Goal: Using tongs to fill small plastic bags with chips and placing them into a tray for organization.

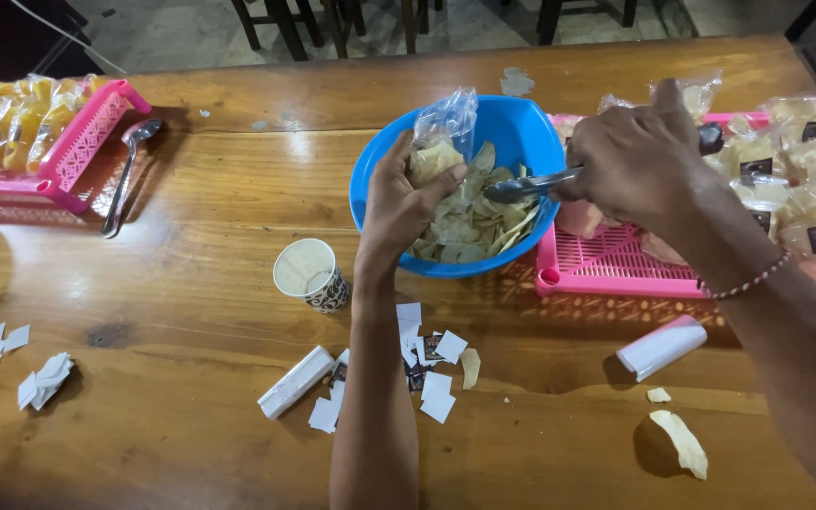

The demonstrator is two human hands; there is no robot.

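A round blue bowl (521, 127) sits on the brown wood table (191, 283), and pale, thin, curly chips (469, 231) fill its bottom. The left hand (408, 194) is over the bowl's left side and pinches a small clear bag (441, 132). The bag stands up, crinkly and shiny, with a few chips inside it. The right hand (630, 156) is by the bowl's right rim, closed around the handle of a metal spoon (526, 186) whose shiny end lies over the chips. Right of the bowl, touching it, is a pink tray (606, 264) with full bags (805, 189) of chips. Just left of the bowl, in front, stands a paper cup (309, 274). Nearer than the bowl lie white paper bits (432, 364) and a white roll (295, 382). One more chip (684, 442) lies well to the right of them. Far left of the bowl are another spoon (125, 175) and another pink tray (82, 151).
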